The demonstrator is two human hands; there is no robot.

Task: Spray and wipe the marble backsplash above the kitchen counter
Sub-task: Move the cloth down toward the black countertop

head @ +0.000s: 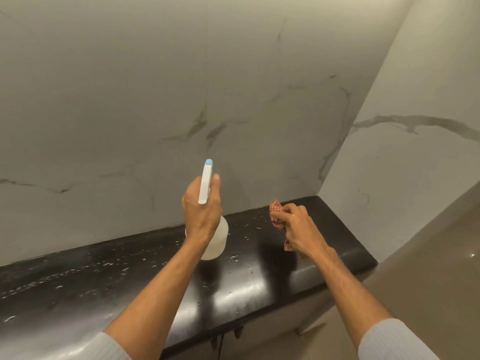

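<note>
pale, grey-veined backsplash [181, 87] rises behind a glossy black table [78, 287], which runs from near left to a corner at far right and carries scattered droplets [235, 258]. the left hand [201, 211] holds a bottle [217, 242] upright above the middle of the table, fingers curled round its neck, one fingertip showing beside the white sprayer [206, 181] whose blue tip points at the backsplash. just to the right, the right hand [302, 232] grips a bunched red-checked cloth [275, 213], fingers closed tight on it, over the table and short of the backsplash. the bottle looks like light, stiff plastic, likely slick if wet, best held at the neck with a finger on the trigger; the trigger itself is hidden. the cloth is soft and limp, so a flat pad under spread fingers would likely wipe better than this wad. the bottle's body is cloudy white; how much liquid it holds i cannot tell.
</note>
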